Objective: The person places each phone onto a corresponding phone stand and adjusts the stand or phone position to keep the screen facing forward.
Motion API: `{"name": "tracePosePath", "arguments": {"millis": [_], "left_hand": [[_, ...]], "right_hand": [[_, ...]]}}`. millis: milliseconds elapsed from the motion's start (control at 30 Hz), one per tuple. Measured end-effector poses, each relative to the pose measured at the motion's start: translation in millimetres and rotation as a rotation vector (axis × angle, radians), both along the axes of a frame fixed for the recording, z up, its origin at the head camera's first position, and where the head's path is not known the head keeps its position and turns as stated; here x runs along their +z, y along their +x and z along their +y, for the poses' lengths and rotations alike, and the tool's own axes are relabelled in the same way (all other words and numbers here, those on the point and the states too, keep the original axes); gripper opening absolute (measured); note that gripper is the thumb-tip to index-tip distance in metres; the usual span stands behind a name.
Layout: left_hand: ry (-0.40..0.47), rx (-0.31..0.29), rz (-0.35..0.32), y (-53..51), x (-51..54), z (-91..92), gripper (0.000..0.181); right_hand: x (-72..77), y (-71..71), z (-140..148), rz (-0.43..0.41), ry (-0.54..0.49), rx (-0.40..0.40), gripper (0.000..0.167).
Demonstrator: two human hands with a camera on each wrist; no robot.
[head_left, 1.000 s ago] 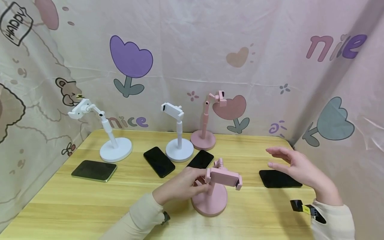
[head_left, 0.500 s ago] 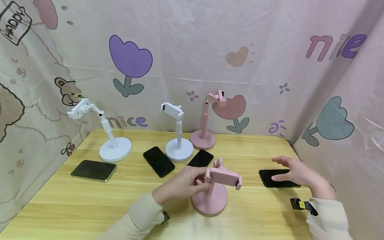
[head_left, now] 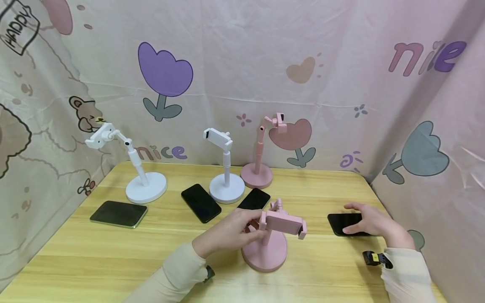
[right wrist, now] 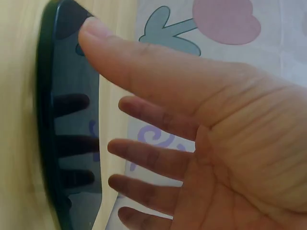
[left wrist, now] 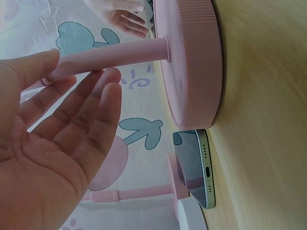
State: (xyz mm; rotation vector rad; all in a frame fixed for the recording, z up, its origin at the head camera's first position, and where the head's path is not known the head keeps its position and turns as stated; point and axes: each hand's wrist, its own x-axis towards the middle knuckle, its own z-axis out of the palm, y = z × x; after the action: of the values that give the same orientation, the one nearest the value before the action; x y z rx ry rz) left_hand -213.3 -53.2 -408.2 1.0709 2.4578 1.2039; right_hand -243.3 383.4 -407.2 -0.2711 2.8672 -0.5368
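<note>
My left hand (head_left: 229,233) holds the post of a pink phone stand (head_left: 265,256), whose round base stands on the table. In the left wrist view, thumb and fingertips pinch the pink post (left wrist: 110,58) from both sides. The stand's clamp carries no phone. At the right, my right hand (head_left: 373,221) hovers over a black phone (head_left: 337,223) that lies flat, screen up. Seen from the right wrist, the thumb is over the edge of the phone (right wrist: 76,120) and the fingers are spread beyond it; whether the thumb touches is hard to tell.
Two white phone stands (head_left: 145,187) (head_left: 226,189) and another pink stand (head_left: 257,176) are at the back. Three more phones lie flat: one far left (head_left: 119,213), one in the middle (head_left: 201,203), one behind my left hand (head_left: 255,198). A printed curtain (head_left: 242,84) borders the table.
My right hand has come down and slightly left, from above and behind the right phone to just over it. My left hand and the pink stand have stayed put.
</note>
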Motion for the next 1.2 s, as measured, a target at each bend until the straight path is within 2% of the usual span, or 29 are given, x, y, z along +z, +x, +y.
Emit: {"name": "tracePosePath", "arguments": {"millis": [100, 500, 733, 967, 1200], "left_hand": [[0.006, -0.006, -0.002, -0.3, 0.2, 0.1, 0.024], [0.003, -0.010, 0.017, -0.7, -0.4, 0.1, 0.024], [0.001, -0.012, 0.028, -0.4, -0.3, 0.7, 0.026], [-0.009, -0.006, 0.031, 0.1, -0.1, 0.6, 0.029], [-0.008, -0.014, 0.038, -0.1, -0.6, 0.8, 0.028]], "right_hand": [[-2.4, -0.3, 1.6, -0.007, 0.013, -0.012, 0.086], [-8.2, -2.9, 1.9, -0.004, 0.017, 0.034, 0.077], [-8.4, -4.9, 0.3, -0.005, 0.006, 0.021, 0.075], [-10.3, -8.2, -7.1, 0.047, 0.005, 0.014, 0.054], [-12.1, -10.0, -15.9, 0.100, -0.003, 0.062, 0.041]]}}
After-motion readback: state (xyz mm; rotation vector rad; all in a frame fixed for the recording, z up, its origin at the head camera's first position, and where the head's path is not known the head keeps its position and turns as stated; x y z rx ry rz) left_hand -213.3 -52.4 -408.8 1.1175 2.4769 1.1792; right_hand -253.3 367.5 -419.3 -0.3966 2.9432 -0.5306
